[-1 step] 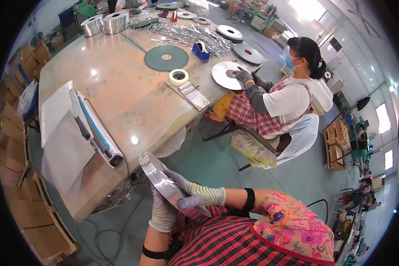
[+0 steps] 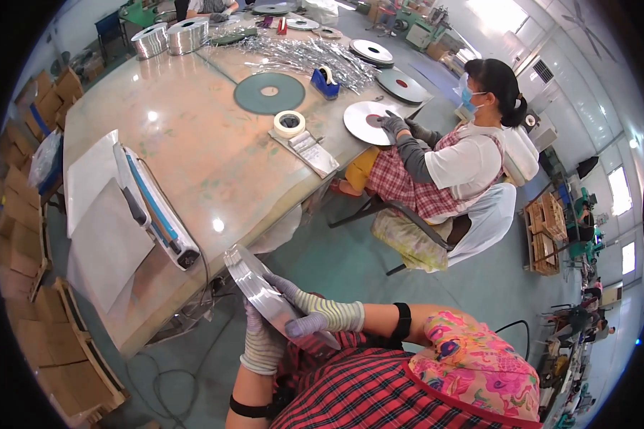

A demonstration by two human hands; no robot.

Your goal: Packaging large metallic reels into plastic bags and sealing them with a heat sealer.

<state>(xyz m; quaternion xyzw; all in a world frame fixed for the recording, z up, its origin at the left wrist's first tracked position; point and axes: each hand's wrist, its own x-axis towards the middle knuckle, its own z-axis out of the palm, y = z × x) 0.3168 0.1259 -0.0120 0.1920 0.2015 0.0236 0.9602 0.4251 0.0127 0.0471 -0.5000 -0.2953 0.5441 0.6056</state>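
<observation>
A roll of shiny silver metal strip (image 2: pixel 254 280) is tilted over my lap, off the table's near edge. My left hand (image 2: pixel 262 342), in a striped knit glove, grips the roll from its lower left side; most of its fingers are hidden behind the roll. With the thumb pressed on the near face and the fingers over the upper rim, my right hand (image 2: pixel 316 309) holds the same roll in a matching glove. Part of the roll's lower end rests against the red plaid apron (image 2: pixel 358 390).
The table (image 2: pixel 172 129) bears a bag sealer (image 2: pixel 154 207), a tape roll (image 2: pixel 289 124), a notepad (image 2: pixel 311 151), a blue tape dispenser (image 2: pixel 325 84), a green disc (image 2: pixel 250 99) and loose silver strips (image 2: pixel 300 57). At right a seated co-worker (image 2: pixel 465 146) handles a white-faced disc (image 2: pixel 363 121).
</observation>
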